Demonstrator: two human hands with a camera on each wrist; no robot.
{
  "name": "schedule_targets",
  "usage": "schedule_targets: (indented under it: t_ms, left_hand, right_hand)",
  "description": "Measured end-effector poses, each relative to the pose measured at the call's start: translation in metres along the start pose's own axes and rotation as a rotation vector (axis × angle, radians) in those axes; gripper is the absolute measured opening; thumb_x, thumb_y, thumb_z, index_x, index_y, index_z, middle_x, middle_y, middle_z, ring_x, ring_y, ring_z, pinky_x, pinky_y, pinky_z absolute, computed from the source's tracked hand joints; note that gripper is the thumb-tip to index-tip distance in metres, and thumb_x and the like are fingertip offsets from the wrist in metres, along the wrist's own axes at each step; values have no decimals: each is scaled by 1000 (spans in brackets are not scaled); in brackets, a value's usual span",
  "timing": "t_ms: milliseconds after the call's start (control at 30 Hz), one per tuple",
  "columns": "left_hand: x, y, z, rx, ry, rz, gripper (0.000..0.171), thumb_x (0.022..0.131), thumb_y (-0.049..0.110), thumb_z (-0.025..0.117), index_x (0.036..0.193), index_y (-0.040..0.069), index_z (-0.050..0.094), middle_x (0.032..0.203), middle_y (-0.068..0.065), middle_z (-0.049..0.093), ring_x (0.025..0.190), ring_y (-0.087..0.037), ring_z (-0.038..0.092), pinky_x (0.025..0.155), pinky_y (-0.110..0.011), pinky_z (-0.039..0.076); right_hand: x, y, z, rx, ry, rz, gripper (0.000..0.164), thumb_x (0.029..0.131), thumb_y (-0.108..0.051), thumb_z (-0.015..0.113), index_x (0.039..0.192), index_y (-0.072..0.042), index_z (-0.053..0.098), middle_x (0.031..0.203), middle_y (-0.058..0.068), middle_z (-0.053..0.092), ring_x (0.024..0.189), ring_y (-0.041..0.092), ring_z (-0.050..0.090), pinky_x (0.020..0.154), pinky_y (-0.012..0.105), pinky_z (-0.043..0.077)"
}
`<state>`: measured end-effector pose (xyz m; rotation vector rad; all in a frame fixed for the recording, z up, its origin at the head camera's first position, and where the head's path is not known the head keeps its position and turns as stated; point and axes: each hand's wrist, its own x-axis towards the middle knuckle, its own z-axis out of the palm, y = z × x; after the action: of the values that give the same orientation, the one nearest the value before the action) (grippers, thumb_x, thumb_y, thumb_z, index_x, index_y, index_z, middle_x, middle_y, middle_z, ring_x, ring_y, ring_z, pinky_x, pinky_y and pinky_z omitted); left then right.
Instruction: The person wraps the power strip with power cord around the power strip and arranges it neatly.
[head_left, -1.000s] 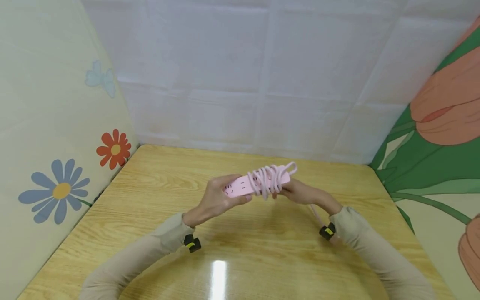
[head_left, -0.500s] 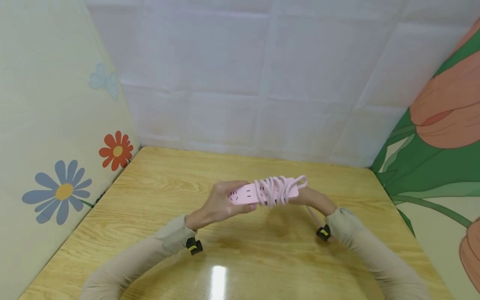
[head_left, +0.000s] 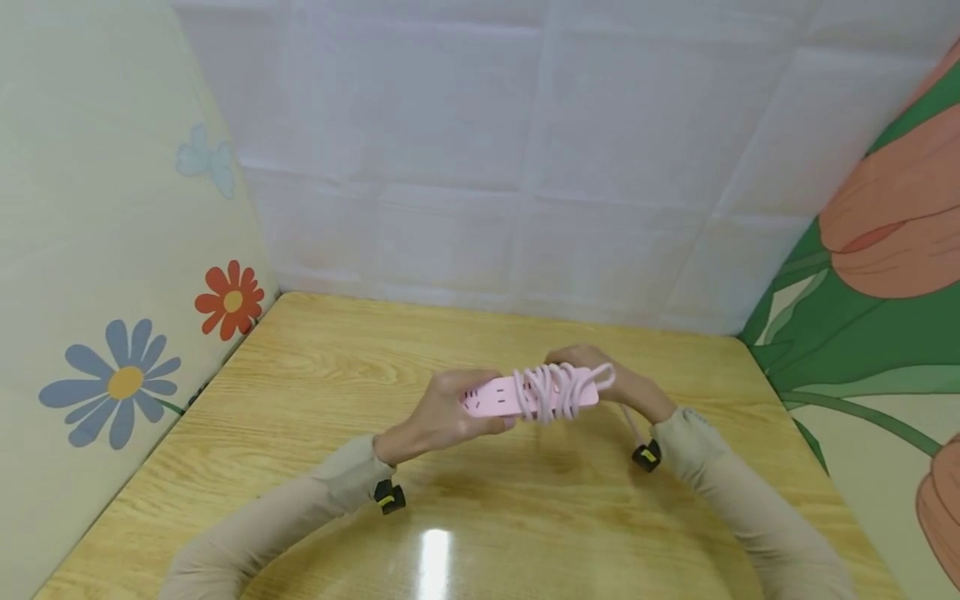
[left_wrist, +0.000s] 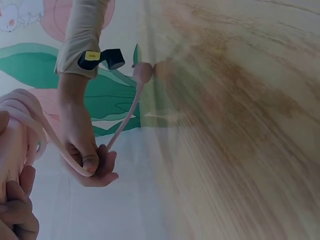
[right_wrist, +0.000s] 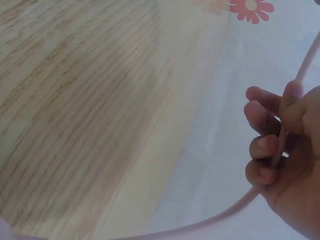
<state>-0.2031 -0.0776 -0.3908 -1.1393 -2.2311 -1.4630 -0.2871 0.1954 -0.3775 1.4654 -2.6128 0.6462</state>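
Note:
My left hand (head_left: 435, 415) grips one end of a pink power strip (head_left: 487, 399), holding it above the table. A pink cord (head_left: 555, 392) is wound several times around the other end, with a loop sticking out past it. Behind that end is my right hand (head_left: 633, 392), partly hidden in the head view. In the right wrist view, the fingers of my right hand (right_wrist: 300, 142) curl round the loose stretch of cord (right_wrist: 225, 215). The left wrist view shows the cord running from the wound strip through my right hand (left_wrist: 82, 150) to a hanging plug (left_wrist: 143, 73).
A wood-grain table (head_left: 360, 333) lies under both hands, with a bright light reflection near its front. White sheeting (head_left: 420, 150) stands behind it. Flower-printed panels close off the left and right sides. A small black camera (head_left: 647, 456) sits at each wrist.
The strip and both hands have shifted slightly right and lower in the head view. My right hand has gone from below the strip to behind its far edge, its back now showing above.

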Motion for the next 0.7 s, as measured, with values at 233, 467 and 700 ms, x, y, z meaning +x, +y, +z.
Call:
schedule_targets:
  t_ms: [233,467,700]
  left_hand:
    - [-3,2,5,-6,-33,-4,44,73,19,84,113,6,71,88,3,71,64,-7,60,52,-25,52]
    - [-3,4,6,-22,-47,-3,45,74,19,84,115,6,70,89,1,71,64,-6,60,52,-25,52]
    - [-3,5,6,-30,-80,0,43,75,20,84,114,6,71,92,1,72,64,-6,60,52,-25,52]
  right_hand:
    - [3,13,2,-53,33,-50,11,91,-2,59,94,-3,69,87,5,69,77,21,65,70,37,55]
    - [-2,20,-1,-164,114,9,10,95,-6,60,101,-4,68,88,7,69,74,23,65,65,40,55]
    - [-3,21,-14,-255,202,84,32,96,-40,57,85,-10,62,68,-1,58,57,14,50,53,35,45]
